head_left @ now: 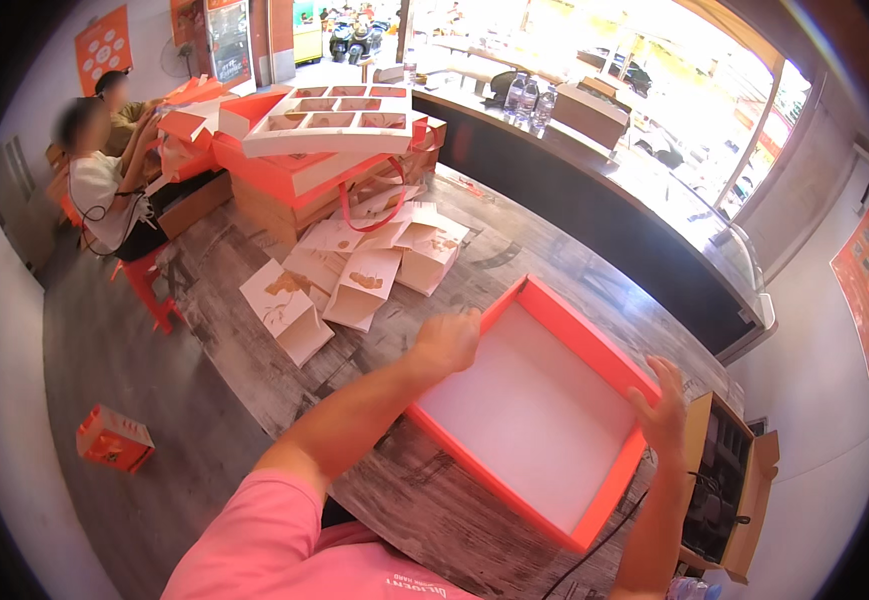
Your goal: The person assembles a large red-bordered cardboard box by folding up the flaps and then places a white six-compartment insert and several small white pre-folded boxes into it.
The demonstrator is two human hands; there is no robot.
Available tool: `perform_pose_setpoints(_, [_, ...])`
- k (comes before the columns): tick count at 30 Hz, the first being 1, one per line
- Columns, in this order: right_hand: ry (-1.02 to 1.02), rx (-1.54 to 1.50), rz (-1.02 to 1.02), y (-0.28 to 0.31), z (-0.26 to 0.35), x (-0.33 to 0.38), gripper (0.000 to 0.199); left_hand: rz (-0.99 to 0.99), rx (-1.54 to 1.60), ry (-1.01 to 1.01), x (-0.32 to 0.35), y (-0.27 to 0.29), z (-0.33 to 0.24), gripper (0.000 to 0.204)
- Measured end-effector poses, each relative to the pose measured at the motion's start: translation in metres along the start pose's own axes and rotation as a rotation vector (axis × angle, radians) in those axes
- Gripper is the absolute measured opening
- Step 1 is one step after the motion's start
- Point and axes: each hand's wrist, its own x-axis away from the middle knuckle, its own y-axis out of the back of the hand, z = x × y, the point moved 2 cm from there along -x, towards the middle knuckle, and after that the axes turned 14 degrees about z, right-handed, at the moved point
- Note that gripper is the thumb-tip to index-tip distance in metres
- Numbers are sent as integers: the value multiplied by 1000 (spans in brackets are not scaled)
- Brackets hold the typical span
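Observation:
A shallow, open box (529, 420) with orange-red walls and a plain white inside lies tilted in front of me over the grey wood-patterned table. Nothing is in it. My left hand (451, 342) is closed on its left wall, fingers curled over the rim. At the right corner is my right hand (662, 412), thumb over the rim and fingers around the outside; part of this grip is hidden. Several white folded paper bags (364, 285) with gold prints lie beyond my left hand, and one has a red ribbon handle (359, 226).
White compartment trays (334, 118) sit on orange boxes and a cardboard carton (264, 210) at the far left. An open carton (719, 480) with dark contents stands right. Two people work at the back left. An orange bag (114, 438) lies on the floor. Bottles (524, 98) stand on the counter.

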Motion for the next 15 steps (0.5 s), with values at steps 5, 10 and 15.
perform_pose_setpoints(5, [-245, -324, -45, 8, 34, 99, 61, 6, 52, 19, -9, 2, 2, 37])
perform_pose_setpoints(10, [-22, -147, 96, -18, 89, 133, 76, 26, 149, 5, -7, 11, 0, 54])
perform_pose_setpoints(15, [11, 44, 250, -35, 98, 142, 82, 24, 217, -4, -1, 28, -6, 69])
